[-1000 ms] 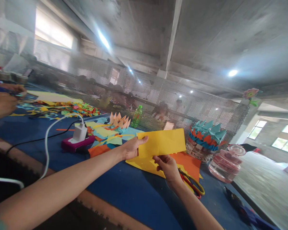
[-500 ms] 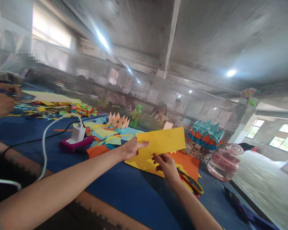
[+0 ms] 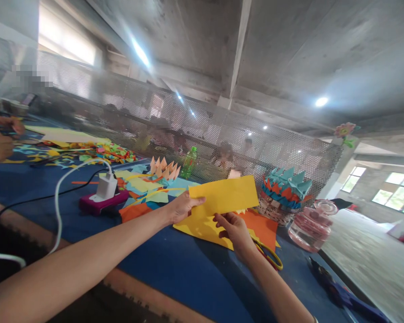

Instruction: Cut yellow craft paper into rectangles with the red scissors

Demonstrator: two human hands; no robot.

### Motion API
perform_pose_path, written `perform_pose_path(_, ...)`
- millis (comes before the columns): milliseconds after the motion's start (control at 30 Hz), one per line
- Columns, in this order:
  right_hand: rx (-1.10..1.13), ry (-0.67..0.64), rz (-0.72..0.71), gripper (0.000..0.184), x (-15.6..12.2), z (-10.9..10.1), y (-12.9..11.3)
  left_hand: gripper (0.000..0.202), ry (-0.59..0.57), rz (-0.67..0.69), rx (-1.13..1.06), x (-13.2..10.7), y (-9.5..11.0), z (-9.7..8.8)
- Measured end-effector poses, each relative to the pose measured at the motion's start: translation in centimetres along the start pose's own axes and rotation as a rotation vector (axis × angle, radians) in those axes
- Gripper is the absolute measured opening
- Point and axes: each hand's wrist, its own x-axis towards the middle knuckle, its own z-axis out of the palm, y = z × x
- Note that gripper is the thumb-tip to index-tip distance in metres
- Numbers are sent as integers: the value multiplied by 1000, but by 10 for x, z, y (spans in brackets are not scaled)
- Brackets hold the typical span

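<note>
A rectangular piece of yellow paper (image 3: 229,195) is held up above the blue table. My left hand (image 3: 182,208) pinches its left end, thumb on the near face. At the lower edge, the thumb and fingers of my right hand (image 3: 234,228) are drawn together on the paper; the fingertips are partly hidden. Beneath both hands lies a larger yellow sheet (image 3: 202,229), with an orange sheet (image 3: 265,228) to its right. Scissors (image 3: 272,258) with yellow and red handles lie beside my right wrist, partly covered by it.
A purple power socket (image 3: 103,204) with a white charger and cables is at left. Behind stand a peach folded-paper piece (image 3: 164,169), a green bottle (image 3: 189,162) and a basket (image 3: 276,213) with paper points. A pink jar (image 3: 311,229) and a glue gun (image 3: 340,291) sit right.
The camera view has turned slightly to the right, so the scene sits a little further left. Both hands keep nearly the same hold on the yellow paper.
</note>
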Motion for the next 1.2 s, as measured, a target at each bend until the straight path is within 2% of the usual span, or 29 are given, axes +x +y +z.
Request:
perform_pose_path(67, -187, -99, 33, 31, 0, -18, -12, 38, 40, -10, -26, 1, 2, -2)
perform_pose_path(133, -513, -187, -20, 27, -1, -43, -24, 41, 78, -20, -57, 2, 4, -3)
perform_pose_path(200, -860, -96, -124, 21, -5, -72, -29, 43, 110, -25, -75, 4, 6, -4)
perform_pose_path(233, -990, -57, -120, 19, -7, -86, -28, 43, 123, -28, -77, 4, 7, -5)
perform_pose_path(333, -1201, -74, 68, 20, -18, -115, -20, 41, 160, -45, -67, 6, 8, -6)
perform_pose_path(400, -1252, -143, 199, 28, -24, -122, -12, 39, 165, -47, -71, 7, 7, -7)
perform_pose_path(467, -1267, -180, 267, 31, -27, -121, -7, 36, 166, -45, -76, 8, 7, -7)
perform_pose_path(567, -1286, -135, 309, 36, -26, -117, -2, 34, 178, -51, -72, 7, 7, -6)
perform_pose_path(667, -1277, -80, 296, 39, -22, -118, 3, 32, 197, -54, -62, 7, 10, -6)
perform_pose_path(767, -1225, 17, 217, 38, -18, -116, 4, 29, 211, -33, -67, 7, 13, -8)
perform_pose_path(867, -1011, 96, 77, 33, -17, -104, -1, 28, 206, -2, -86, 8, 13, -11)
perform_pose_path(967, -558, -22, 53, 39, -20, -81, -9, 29, 201, 14, -94, 8, 13, -11)
perform_pose_path(1033, -359, -139, 88, 47, -25, -65, -12, 31, 221, 16, -102, 7, 14, -9)
perform_pose_path(1200, -207, -236, 131, 44, -33, -41, -13, 32, 247, 19, -124, 6, 16, -6)
